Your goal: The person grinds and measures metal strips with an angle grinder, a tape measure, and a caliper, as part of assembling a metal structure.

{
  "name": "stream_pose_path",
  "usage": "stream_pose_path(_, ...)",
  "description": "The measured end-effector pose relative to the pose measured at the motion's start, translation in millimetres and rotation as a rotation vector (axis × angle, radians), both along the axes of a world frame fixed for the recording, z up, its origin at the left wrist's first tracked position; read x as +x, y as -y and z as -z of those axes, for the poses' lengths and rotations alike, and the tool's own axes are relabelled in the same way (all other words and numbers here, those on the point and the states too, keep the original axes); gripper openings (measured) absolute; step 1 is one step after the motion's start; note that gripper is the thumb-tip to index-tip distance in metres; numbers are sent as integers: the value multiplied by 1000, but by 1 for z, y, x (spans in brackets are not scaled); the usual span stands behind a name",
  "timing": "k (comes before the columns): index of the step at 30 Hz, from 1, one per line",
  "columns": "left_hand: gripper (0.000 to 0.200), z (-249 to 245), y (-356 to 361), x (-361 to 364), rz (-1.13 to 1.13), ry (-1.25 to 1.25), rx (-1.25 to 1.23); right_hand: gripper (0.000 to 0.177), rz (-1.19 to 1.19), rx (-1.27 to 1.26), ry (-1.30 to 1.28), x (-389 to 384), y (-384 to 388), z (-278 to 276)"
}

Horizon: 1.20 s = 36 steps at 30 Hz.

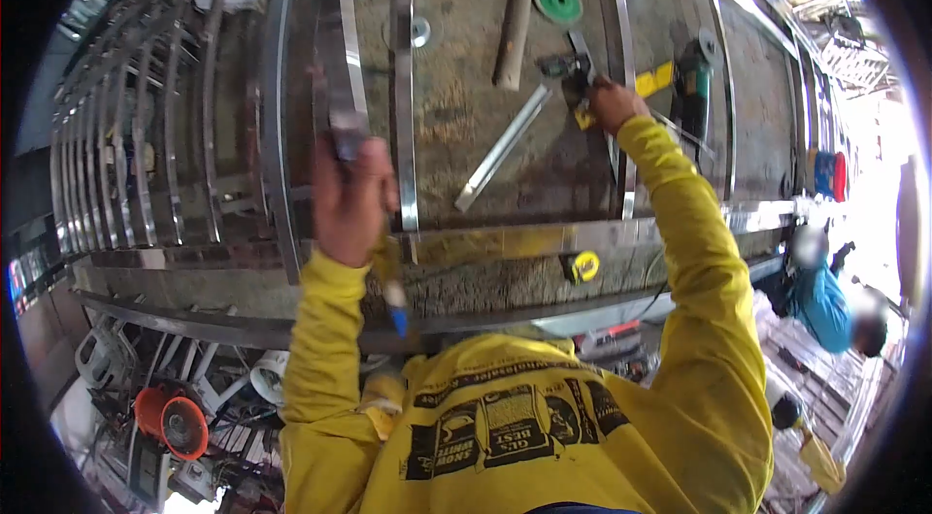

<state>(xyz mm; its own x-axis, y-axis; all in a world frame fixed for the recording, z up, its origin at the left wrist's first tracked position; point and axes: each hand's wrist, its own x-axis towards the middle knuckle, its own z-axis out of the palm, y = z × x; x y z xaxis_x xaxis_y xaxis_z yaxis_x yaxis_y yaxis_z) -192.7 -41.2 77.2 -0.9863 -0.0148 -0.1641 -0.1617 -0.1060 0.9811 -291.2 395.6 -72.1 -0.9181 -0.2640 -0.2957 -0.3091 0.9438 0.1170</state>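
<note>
Steel bar (pixel 338 97) on the counter's (pixel 449 116) left side, my left hand (pixel 348 198) fisted round its near end, arm outstretched | right hand (pixel 615 106) reaching farther, closed on dark tool (pixel 575 72) beside hammer (pixel 515 14) and green disc (pixel 558 1) | shirt print (pixel 505 427) upside down, can't read it

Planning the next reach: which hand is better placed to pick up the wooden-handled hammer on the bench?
Probably the right hand: it sits near the wooden-handled steel hammer, though it grips a yellow and black tool. The left hand is farther off, closed on a shiny steel strip.
</note>
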Motion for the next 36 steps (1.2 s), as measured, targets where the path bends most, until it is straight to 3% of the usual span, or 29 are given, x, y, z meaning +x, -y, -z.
stream_pose_path(5,31,34,-78,-19,59,102,38,27,-108,62,196,-25,2,-13)
stream_pose_path(8,32,50,-106,-26,50,237,8,22,-208,35,137,-18,13,-36)
stream_pose_path(13,36,92,-124,-36,56,284,-4,23,-295,-16,130,-11,15,-27)
stream_pose_path(20,49,164,-122,-40,51,274,-364,38,53,-295,107,-21,49,-67)
stream_pose_path(22,50,164,-123,-43,45,295,-346,36,70,-478,14,-28,62,-62)
stream_pose_path(27,46,175,-125,-68,32,241,-281,42,232,-845,64,-68,120,-66)
stream_pose_path(31,47,144,-128,-94,86,402,-254,37,286,-863,-1,-84,138,-46)
stream_pose_path(36,53,190,-146,-130,0,150,-293,40,403,-945,17,-62,140,-54)
